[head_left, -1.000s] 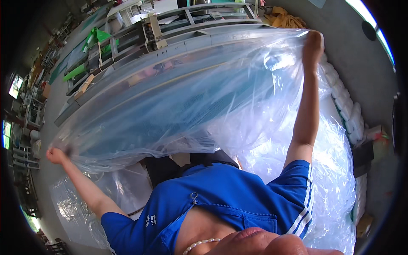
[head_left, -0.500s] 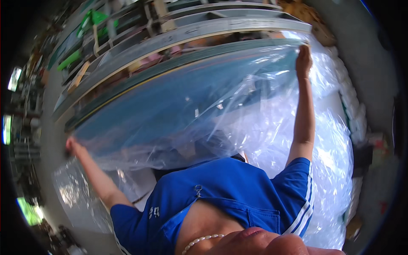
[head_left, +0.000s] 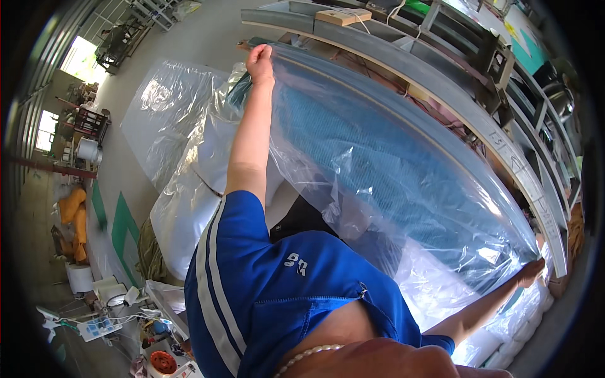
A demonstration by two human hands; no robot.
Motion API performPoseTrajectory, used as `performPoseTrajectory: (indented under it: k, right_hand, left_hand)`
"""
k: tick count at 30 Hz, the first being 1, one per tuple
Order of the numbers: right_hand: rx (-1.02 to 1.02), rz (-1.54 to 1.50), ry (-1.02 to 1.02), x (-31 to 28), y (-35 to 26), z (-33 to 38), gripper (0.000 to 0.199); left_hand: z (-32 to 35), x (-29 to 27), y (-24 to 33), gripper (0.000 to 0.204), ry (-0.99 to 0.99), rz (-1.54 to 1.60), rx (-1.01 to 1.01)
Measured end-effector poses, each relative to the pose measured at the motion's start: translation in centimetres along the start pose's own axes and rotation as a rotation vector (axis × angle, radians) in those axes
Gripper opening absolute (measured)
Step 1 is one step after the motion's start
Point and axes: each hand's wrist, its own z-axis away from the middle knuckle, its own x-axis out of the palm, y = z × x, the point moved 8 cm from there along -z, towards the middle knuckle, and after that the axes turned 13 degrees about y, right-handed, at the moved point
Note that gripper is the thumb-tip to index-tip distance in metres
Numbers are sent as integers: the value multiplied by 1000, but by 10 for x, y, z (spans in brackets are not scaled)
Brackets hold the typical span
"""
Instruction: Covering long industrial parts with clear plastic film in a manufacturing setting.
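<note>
Fig.: clear plastic sheet (head_left: 391,183) over blue fabric, long axis upper-left to lower-right betw. our hands; left hand (head_left: 260,61) fist-clenched on top corner, right hand (head_left: 530,273) pinching far edge.

A workshop: concrete floor (head_left: 126,82), long metal racks (head_left: 441,82), plastic sheeting (head_left: 170,113) and stacked white sacks (head_left: 523,315).

A flat tan cardboard box (head_left: 343,16) lies on the grey frame (head_left: 403,60) at top.
</note>
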Motion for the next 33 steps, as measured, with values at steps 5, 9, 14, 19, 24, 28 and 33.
performPoseTrajectory:
  k: [5,9,14,19,24,28,33]
  right_hand:
    - [237,241,-146,1,2,-1,25]
    - [457,111,56,-16,41,15,45]
    - [648,114,-200,-16,6,8,64]
    - [628,83,-37,-30,3,3,36]
    - [586,-90,-115,-32,1,1,50]
    - [569,-360,-195,-77,-12,-26,59]
    - [624,-63,12,-181,88,45,51]
  left_hand:
    - [-8,4,10,9,-13,-74,62]
    - [-21,11,-10,20,20,-136,42]
    - [-14,-2,6,22,45,-92,-115]
    - [-14,3,8,32,-8,-110,-58]
    - [-9,5,17,27,-11,-199,-94]
    - [21,14,51,24,-569,-421,-304]
    - [-17,-51,118,31,-253,-338,-46]
